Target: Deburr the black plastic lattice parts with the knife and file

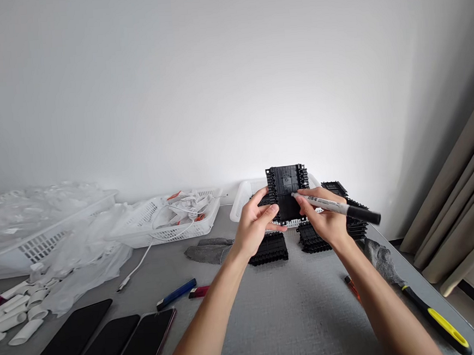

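Observation:
My left hand (255, 220) grips the left edge of a black ribbed plastic tray (288, 180), holding it up and tilted toward me above the table. In my right hand (329, 222) is a white marker pen (325, 203) with a black end pointing right. Its tip meets or nearly meets the middle of the tray's face; exact contact cannot be made out. Behind and below my hands, similar black plastic pieces lie in stacks, one stack (270, 248) by my left wrist and another (313, 238) by my right.
A white basket (239, 204) stands behind my hands. Leftward are a basket of cables (176, 234), plastic bags (84, 271), white tubes (25, 332), several dark phones (102, 341) and a blue lighter-like item (176, 294). A yellow-black handled tool (441, 320) lies near the right edge.

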`<state>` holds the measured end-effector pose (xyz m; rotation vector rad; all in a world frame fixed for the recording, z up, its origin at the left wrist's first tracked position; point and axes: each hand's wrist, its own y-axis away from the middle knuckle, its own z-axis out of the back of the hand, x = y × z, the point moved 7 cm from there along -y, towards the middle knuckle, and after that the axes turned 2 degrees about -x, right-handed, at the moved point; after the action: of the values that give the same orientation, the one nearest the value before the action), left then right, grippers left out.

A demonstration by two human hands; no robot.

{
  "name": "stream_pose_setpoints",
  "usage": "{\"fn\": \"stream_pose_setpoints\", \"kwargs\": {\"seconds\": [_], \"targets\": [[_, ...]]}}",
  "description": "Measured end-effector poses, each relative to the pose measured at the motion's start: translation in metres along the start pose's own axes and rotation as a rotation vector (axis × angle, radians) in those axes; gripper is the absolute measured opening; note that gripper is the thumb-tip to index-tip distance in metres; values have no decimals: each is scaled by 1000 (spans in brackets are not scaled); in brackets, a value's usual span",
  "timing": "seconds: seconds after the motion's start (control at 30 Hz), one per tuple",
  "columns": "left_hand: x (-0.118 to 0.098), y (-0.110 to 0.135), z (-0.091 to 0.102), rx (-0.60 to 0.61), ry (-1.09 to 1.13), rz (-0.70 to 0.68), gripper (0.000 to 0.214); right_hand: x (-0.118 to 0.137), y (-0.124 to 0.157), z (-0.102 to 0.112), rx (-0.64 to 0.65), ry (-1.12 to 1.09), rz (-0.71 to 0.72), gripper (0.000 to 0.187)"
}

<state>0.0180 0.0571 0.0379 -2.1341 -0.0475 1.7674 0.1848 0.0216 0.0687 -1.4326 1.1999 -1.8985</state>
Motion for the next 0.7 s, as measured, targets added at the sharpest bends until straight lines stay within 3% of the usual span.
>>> {"fn": "stream_pose_setpoints", "kwargs": {"seconds": [0.17,0.3,0.47,0.7], "targets": [[3,1,0,-17,19,29,71,2,2,8,-119,-79,-31,15],[7,2,-6,19,-2,43,71,7,0,19,-194,19,28,15],[11,4,-16,98,-25,37,69,8,-3,24,-195,89,55,17],[9,9,-18,88,-101,10,73,8,-3,22,-211,44,40,17]]}}
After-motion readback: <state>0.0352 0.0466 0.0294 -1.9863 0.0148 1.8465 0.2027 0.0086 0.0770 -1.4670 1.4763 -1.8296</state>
